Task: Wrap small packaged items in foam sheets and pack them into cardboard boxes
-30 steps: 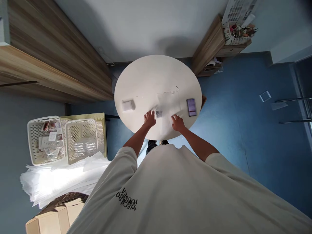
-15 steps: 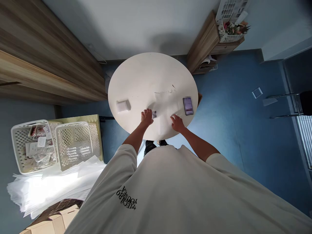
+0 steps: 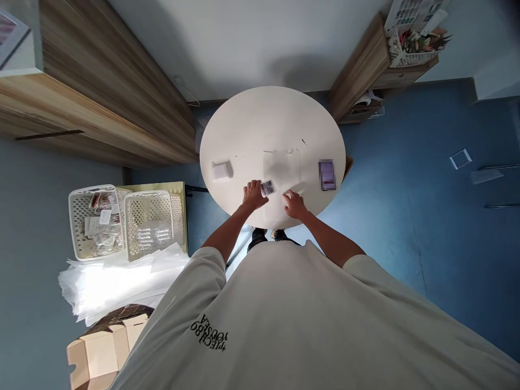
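My left hand (image 3: 254,195) is closed on the edge of a small clear flat case (image 3: 268,188) with dark contents, held over the left side of a thin white translucent sheet (image 3: 281,162). The sheet lies on the round white table (image 3: 244,119), its far edge ragged. With fingers curled, my right hand (image 3: 294,205) pinches at the sheet's near right part; the fingertips are small and hard to see. A white block-like stack (image 3: 221,171) sits to the left. On the right lies a purple rectangular item (image 3: 327,175), blurred by pixels.
Two white perforated baskets (image 3: 97,222) with clear packaging stand at the left, beside loose white sheets (image 3: 122,281) and an open cardboard box (image 3: 103,352). Wooden cabinets (image 3: 134,97) rise at the left. A wooden shelf unit (image 3: 361,70) stands at the back right.
The clear case in my left hand now shows more of its face and is tilted, and that hand sits closer to the sheet. My right hand stays at the sheet. The view has shifted left.
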The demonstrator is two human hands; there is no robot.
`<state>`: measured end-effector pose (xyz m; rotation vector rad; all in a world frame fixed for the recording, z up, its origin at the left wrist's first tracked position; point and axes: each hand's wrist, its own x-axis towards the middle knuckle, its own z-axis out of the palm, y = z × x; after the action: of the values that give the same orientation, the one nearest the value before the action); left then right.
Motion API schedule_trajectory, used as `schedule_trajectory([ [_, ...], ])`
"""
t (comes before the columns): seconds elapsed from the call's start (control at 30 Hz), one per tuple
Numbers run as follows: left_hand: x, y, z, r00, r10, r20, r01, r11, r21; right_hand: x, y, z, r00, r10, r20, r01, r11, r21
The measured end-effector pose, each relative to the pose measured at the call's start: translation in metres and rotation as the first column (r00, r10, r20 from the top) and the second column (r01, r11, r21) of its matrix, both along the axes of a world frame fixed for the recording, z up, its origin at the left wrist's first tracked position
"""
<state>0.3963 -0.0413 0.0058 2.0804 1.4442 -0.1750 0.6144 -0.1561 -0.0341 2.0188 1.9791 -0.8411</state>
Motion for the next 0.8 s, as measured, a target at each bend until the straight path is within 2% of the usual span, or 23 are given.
schedule_trajectory([
  [0.1, 0.017, -0.014, -0.006, 0.998, -0.049, 0.046, 0.051, 0.998, -0.04, 0.001, -0.007, -0.002, 0.999, -0.046, -0.011, 0.047, 0.997, 0.054],
  [0.2, 0.03, -0.025, -0.015, 0.993, -0.1, 0.062, 0.104, 0.992, -0.068, 0.009, -0.026, -0.001, 0.997, -0.079, -0.017, 0.08, 0.993, 0.082],
  [0.4, 0.051, -0.036, -0.03, 0.979, -0.186, 0.077, 0.192, 0.978, -0.079, 0.017, -0.06, -0.002, 1.0, 0.008, 0.027, -0.009, 0.998, 0.065],
  [0.6, 0.06, -0.038, -0.04, 0.973, -0.227, 0.034, 0.229, 0.971, -0.067, 0.013, -0.065, -0.009, 0.997, 0.034, 0.063, -0.039, 0.996, 0.081],
  [0.8, 0.055, -0.042, -0.043, 0.968, -0.25, 0.033, 0.251, 0.967, -0.036, 0.011, -0.066, -0.01, 0.998, 0.013, 0.055, -0.018, 0.996, 0.086],
])
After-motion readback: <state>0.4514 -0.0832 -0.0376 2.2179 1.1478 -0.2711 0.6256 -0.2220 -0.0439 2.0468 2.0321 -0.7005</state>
